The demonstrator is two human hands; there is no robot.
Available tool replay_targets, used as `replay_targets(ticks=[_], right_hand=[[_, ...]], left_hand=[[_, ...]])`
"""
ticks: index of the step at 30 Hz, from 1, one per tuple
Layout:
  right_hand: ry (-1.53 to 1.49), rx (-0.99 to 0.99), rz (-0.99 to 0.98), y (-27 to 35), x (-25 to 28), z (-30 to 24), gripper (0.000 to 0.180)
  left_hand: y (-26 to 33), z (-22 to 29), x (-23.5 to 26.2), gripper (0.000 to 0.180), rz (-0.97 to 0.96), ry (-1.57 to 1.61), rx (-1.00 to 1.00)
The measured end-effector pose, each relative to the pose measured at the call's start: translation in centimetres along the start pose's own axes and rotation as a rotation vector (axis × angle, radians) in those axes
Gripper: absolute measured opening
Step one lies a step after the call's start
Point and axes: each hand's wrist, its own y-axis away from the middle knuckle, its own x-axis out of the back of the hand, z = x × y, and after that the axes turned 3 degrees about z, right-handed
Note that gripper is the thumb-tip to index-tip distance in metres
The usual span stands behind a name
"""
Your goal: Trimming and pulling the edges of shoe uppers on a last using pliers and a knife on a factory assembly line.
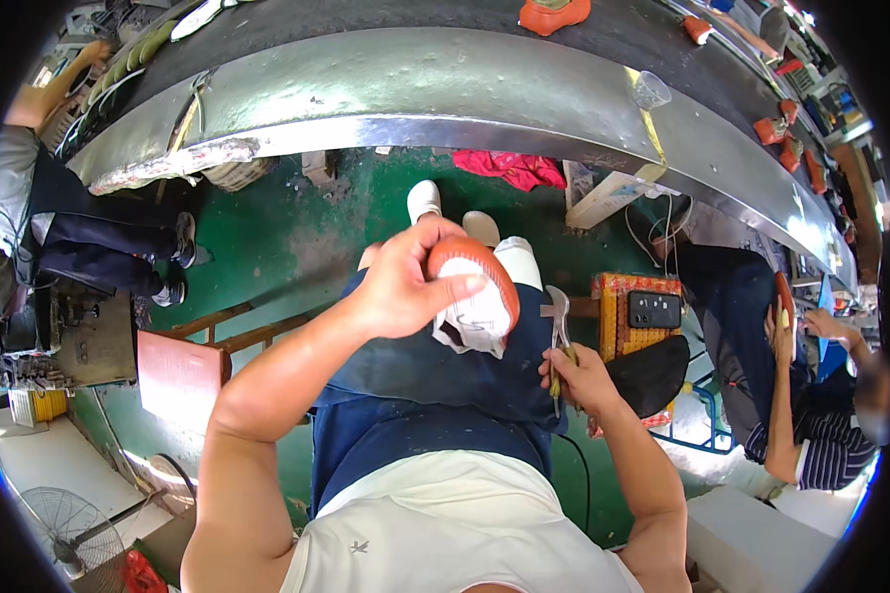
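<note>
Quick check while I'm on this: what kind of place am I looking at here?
Likely a shoe factory floor. A long metal conveyor line carries orange shoe parts, the left hand holds an orange-soled shoe, the right hand holds pliers, and co-workers sit alongside.

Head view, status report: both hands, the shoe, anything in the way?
Left hand gripping shoe over lap. Right hand closed on pliers, beside shoe, not touching. Nothing between them.
</note>
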Motion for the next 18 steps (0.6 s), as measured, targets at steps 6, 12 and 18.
replay_targets(ticks=[6,12,18], right_hand=[[-0.163,0.218,-0.095,1.7,0.2,0.8,0.039],[0.329,0.291,-0.015,2.1,-1.4,0.6,0.019],[0.557,0.35,-0.156,0.9,-2.2,-1.5,0.018]], left_hand=[[-7.2,-4.5,-3.1,0.045,0.02,0.049,0.293],[0.1,-12.1,-4.8,0.058,-0.181,-0.15,0.201],[1.9,-9.7,-5.3,0.034,-0.046,-0.609,0.281]])
